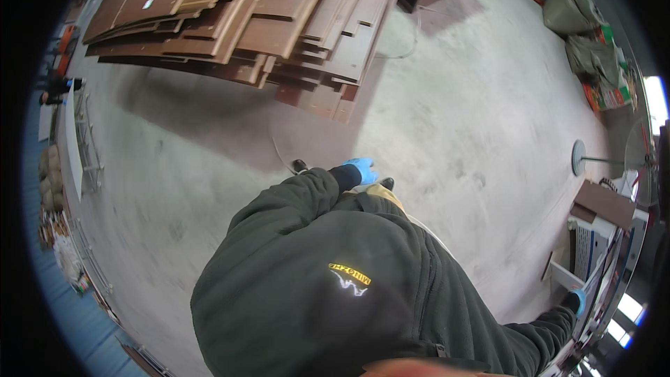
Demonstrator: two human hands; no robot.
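Brown panel stack [209, 7]: ahead of left hand [361, 169], well apart. Pale boards [582, 248]: just ahead of right hand [578, 301]; can't tell whether that's clamped or apart. Left hand: looks empty, fingers loosely apart. I'd face the boards before gripping; edges crowd there.

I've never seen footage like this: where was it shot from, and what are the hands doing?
There's no machine here. A head-worn fisheye camera looks down over the wearer's dark jacket, bending straight edges; this is the only view. The left hand, gloved in blue, is in front of the body; I can't make out anything in it. The right hand, also blue-gloved, reaches out rightward near a white panel; whether it grips anything is unclear. Ahead is a stack of brown boards over a pale floor.
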